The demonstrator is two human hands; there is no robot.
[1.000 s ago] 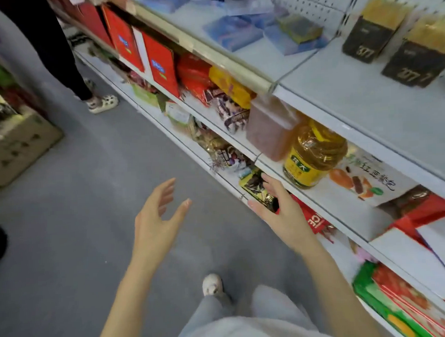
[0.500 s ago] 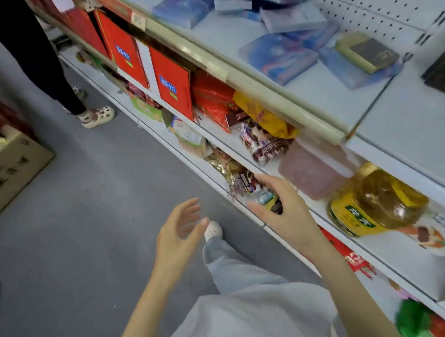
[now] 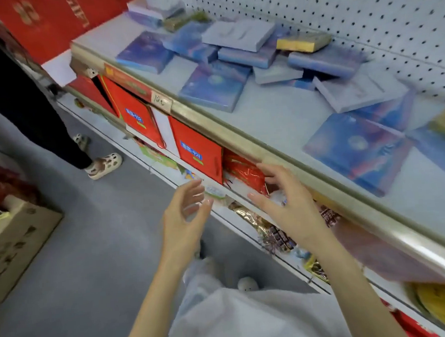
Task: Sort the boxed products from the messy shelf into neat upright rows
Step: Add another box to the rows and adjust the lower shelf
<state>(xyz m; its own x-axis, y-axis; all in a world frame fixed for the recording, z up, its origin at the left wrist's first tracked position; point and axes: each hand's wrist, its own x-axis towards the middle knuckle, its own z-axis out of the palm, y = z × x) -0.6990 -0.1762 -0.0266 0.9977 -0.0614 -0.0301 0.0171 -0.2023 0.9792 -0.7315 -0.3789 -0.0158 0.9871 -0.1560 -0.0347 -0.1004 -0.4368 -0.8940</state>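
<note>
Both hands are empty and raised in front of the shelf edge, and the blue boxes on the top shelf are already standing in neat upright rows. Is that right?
Not quite. The head view shows the blue boxes lying flat in a jumbled pile on the top shelf, not upright in rows. The rest holds: the left hand and right hand are empty, raised before the shelf edge.

A pale shelf [image 3: 278, 119] with a pegboard back [image 3: 363, 14] and a metal front rail [image 3: 240, 139] carries flat blue boxes [image 3: 213, 87] lying scattered and partly overlapping; two yellow-edged boxes [image 3: 303, 42] lie among them. Below, a lower shelf [image 3: 163, 140] holds upright red boxes [image 3: 198, 150] and a red foil bag [image 3: 243, 173].
</note>
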